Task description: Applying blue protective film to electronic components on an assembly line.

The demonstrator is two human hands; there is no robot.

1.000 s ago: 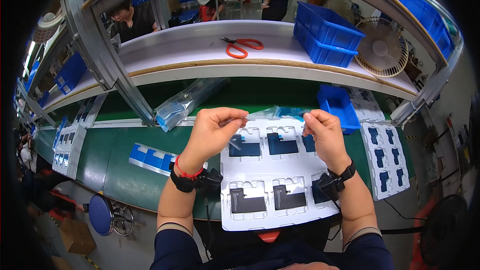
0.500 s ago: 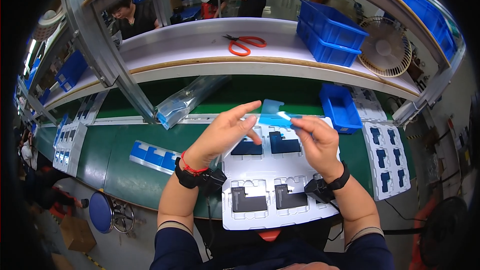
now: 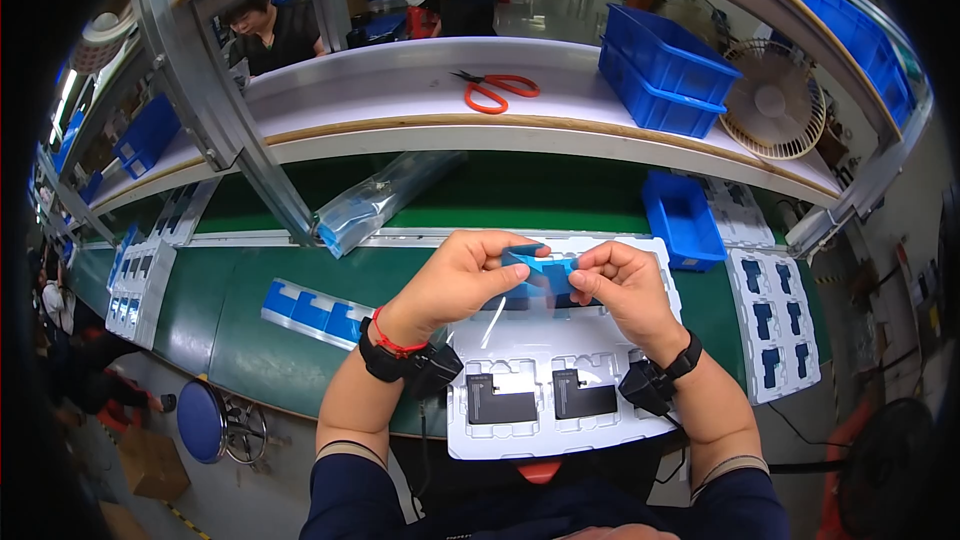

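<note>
A translucent blue film (image 3: 548, 268) is stretched between my two hands, above the far row of a white plastic tray (image 3: 650, 418). My left hand (image 3: 478, 275) pinches its left end between thumb and fingers. At the other end, my right hand (image 3: 618, 280) grips it with thumb and forefinger. A clear strip (image 3: 494, 322) hangs below my left fingers. In the near row of the tray lie two black L-shaped pieces that look like phone batteries (image 3: 503, 405). My hands and the film partly hide the far row.
Left of the tray lies a strip of blue films (image 3: 315, 312). Behind it sits a clear plastic bag (image 3: 375, 202). A blue bin (image 3: 685, 225) and another filled tray (image 3: 775, 325) stand at right. Red-handled scissors (image 3: 490, 90) lie on the shelf, near stacked blue bins (image 3: 660, 70).
My left fingers have closed on the blue film, which was held up by my right hand alone. Both hands have drawn together, and the film is lower and stretched sideways.
</note>
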